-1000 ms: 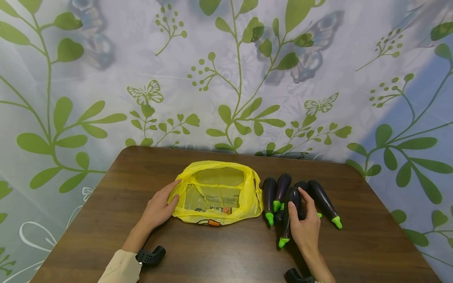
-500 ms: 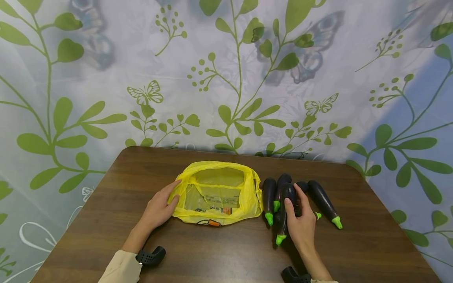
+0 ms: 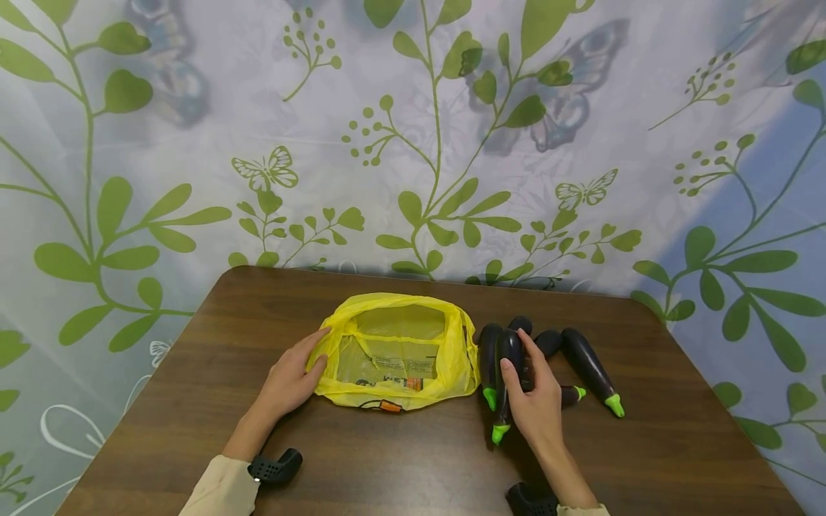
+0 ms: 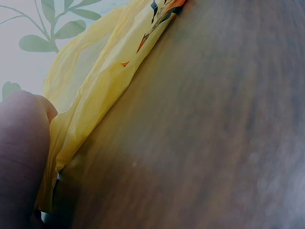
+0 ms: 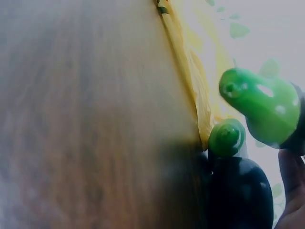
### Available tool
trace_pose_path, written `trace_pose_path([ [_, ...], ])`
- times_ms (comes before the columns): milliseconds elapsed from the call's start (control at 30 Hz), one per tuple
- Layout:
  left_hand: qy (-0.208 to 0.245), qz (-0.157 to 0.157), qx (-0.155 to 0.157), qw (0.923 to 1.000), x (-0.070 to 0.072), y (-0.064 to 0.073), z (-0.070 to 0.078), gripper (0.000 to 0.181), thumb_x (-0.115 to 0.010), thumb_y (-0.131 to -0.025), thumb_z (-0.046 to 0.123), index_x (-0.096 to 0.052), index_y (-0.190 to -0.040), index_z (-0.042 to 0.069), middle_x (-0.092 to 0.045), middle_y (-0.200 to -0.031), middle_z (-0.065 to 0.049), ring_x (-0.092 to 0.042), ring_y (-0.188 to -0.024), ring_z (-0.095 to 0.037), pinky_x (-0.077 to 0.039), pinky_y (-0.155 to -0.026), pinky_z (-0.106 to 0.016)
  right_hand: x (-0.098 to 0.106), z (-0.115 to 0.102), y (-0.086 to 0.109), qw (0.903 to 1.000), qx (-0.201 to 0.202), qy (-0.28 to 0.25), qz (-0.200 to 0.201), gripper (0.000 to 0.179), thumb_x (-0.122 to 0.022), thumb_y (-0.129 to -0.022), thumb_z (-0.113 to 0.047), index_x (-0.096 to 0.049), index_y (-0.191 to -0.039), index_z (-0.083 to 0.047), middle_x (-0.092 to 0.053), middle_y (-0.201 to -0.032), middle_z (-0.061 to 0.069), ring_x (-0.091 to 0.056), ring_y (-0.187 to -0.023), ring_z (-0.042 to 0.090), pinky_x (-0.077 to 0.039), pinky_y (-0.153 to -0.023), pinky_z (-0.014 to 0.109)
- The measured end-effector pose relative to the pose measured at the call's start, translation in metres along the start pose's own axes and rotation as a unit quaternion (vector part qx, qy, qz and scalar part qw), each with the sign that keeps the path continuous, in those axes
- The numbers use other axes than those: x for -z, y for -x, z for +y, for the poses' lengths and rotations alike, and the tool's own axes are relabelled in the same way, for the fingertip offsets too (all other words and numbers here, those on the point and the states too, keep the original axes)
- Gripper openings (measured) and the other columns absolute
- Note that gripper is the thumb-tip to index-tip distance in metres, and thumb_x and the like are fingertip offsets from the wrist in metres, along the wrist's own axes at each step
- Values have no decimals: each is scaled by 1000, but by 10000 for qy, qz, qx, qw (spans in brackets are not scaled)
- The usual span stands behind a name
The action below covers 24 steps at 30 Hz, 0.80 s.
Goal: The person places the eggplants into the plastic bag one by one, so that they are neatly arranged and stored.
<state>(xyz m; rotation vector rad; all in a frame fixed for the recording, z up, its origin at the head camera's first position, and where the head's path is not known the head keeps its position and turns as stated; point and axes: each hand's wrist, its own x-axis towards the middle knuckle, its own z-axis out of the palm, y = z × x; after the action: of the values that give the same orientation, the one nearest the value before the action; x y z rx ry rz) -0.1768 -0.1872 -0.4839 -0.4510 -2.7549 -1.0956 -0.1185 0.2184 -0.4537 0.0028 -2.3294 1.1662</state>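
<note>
A yellow drawstring bag [image 3: 381, 394], its mouth spread toward the camera, stands mid-table. At its left side my left hand [image 3: 290, 380] holds the edge; the left wrist view has the thumb [image 4: 21, 152] against the gathered plastic [image 4: 90, 100]. My right hand [image 3: 537, 405] grips a dark eggplant [image 3: 510, 347] between thumb and fingers, raised over the others just right of the bag. Its green stem end [image 5: 264, 102] points down toward the near side. Several more eggplants [image 3: 584, 358] lie on the table beneath and beside this hand, some partly hidden.
The brown wooden table [image 3: 413, 466] has its far edge near a leaf-patterned curtain [image 3: 413, 143]. An orange cord toggle [image 3: 390, 406] sits at the bag's front rim. Black wrist devices [image 3: 276, 467] are on both wrists.
My right hand has moved left with the eggplant, from over the pile to close by the bag. Eggplants behind it show more now. The left hand and bag stay put.
</note>
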Motion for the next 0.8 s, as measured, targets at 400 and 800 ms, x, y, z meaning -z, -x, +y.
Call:
trace_pose_path([
  [400, 10, 29, -38, 10000, -1, 0, -3, 50, -54, -106, 18, -47, -155, 13, -50, -155, -19, -49, -140, -43, -41, -109, -65, -10, -4, -4, 9974, 700, -89, -156, 46, -69, -100, -15, -59, -143, -23, -55, -153, 0, -65, -111, 24, -46, -86, 8],
  [800, 13, 51, -60, 10000, 0, 0, -1, 49, -54, -106, 18, -47, -154, 12, -51, -154, -19, -50, -139, -42, -43, -108, -65, -17, -8, -4, 9957, 870, -144, -297, 47, -69, -100, -14, -62, -144, -28, -54, -153, 1, -62, -126, 28, -47, -88, 9],
])
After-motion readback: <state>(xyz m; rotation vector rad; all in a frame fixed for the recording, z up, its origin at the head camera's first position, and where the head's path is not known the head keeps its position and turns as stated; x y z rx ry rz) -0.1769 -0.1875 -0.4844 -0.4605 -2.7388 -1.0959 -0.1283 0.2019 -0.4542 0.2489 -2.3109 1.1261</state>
